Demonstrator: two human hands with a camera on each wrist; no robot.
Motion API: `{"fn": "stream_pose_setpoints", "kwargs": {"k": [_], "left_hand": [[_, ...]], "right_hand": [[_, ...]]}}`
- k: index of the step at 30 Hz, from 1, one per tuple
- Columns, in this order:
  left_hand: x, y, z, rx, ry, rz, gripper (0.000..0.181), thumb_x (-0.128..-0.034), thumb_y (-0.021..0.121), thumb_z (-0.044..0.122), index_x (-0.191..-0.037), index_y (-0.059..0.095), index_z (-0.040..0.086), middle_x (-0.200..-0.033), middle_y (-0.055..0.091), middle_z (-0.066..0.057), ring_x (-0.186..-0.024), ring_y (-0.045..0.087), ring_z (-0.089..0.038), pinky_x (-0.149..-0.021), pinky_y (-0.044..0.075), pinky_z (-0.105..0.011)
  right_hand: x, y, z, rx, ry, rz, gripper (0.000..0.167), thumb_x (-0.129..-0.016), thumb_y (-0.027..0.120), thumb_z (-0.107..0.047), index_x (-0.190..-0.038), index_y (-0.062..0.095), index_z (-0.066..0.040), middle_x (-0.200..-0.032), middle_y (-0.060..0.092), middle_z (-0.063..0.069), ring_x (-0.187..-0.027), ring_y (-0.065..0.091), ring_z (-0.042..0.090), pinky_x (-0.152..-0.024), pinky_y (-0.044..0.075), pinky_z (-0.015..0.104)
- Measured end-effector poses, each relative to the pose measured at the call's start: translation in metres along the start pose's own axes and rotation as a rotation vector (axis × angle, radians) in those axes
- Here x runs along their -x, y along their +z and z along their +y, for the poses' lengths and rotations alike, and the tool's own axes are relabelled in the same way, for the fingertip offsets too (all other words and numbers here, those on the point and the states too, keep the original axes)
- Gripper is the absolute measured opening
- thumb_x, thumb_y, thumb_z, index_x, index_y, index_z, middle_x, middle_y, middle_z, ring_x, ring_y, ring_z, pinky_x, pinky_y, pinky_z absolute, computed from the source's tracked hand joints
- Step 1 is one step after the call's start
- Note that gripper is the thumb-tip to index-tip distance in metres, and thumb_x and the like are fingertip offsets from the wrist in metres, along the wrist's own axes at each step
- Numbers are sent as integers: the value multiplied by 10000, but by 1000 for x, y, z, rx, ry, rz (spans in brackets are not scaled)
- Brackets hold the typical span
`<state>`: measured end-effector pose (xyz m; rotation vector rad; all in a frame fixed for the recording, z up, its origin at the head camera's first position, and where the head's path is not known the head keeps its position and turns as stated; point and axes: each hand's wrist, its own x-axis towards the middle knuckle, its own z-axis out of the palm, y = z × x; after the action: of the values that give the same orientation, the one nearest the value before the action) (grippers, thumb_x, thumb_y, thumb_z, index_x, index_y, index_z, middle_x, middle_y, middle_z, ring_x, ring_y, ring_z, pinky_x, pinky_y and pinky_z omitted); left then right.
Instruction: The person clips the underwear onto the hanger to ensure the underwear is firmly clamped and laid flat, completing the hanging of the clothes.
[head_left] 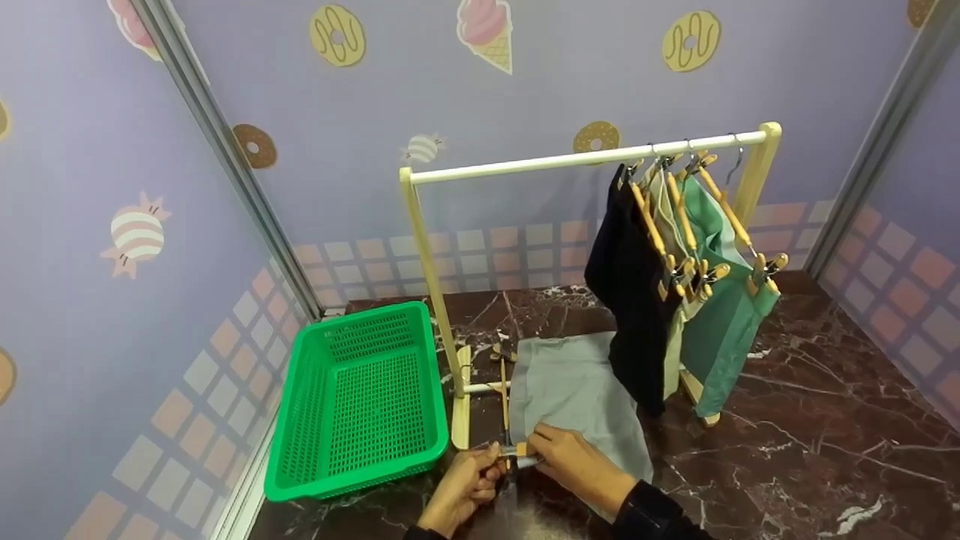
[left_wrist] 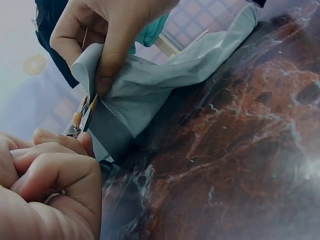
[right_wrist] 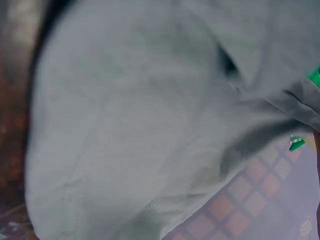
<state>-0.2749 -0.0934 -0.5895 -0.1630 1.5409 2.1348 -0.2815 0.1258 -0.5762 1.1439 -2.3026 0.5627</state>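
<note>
Light grey cloth, a garment (head_left: 574,382), lies on the dark marbled tabletop below the rack. The left hand (head_left: 469,480) pinches a wooden clip at the near end of a clip hanger (head_left: 504,397), which lies along the garment's left edge. Between thumb and fingers, the right hand (head_left: 574,457) grips the garment's edge by that clip. In the left wrist view, the clip's tips (left_wrist: 93,102) meet the folded edge just under the right thumb. Grey fabric (right_wrist: 125,120) fills most of the right wrist view, where the right hand is barely seen.
A green plastic basket (head_left: 435,420) stands at the left. Behind the hands is a wooden rack (head_left: 525,165), with black (head_left: 630,300), beige (head_left: 675,352) and green garments (head_left: 720,345) clipped on hangers at its right end. Patterned wall panels (head_left: 510,97) enclose the table.
</note>
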Motion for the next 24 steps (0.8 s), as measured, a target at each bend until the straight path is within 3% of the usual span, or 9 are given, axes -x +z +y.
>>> {"fn": "stream_pose_setpoints", "kwargs": {"k": [9, 15, 20, 24], "left_hand": [[0, 2, 0, -3, -11, 3, 297, -1070, 533, 250, -861, 639, 68, -659, 484, 28, -446, 252, 21, -402, 235, -116], [-1, 5, -6, -95, -10, 29, 322, -1031, 573, 297, -798, 614, 78, -630, 484, 29, -470, 324, -10, -411, 267, -135], [1, 6, -7, -314, 58, 99, 336, -1051, 540, 309, -816, 626, 85, -600, 518, 31, -460, 393, -35, -419, 322, -166], [1, 5, -8, -602, 220, 173, 273, -1049, 563, 260, -871, 608, 57, -625, 514, 32, -490, 419, -52, -442, 343, -184]], "right_hand": [[0, 3, 2, -95, 31, -24, 281, -771, 854, -4, -953, 679, -126, -926, 571, -50, -793, 657, 96, -663, 508, 142], [4, 3, 6, -123, 33, -129, 306, -800, 785, 48, -1037, 677, -114, -1048, 623, -31, -900, 667, 105, -760, 536, 168], [6, -2, 11, -204, 0, -229, 421, -798, 751, 83, -1173, 680, -95, -1133, 637, 11, -1001, 658, 141, -862, 544, 215], [6, -9, 15, -279, 39, -321, 443, -843, 798, -55, -1258, 649, -102, -1172, 624, 8, -1020, 641, 143, -878, 542, 238]]}}
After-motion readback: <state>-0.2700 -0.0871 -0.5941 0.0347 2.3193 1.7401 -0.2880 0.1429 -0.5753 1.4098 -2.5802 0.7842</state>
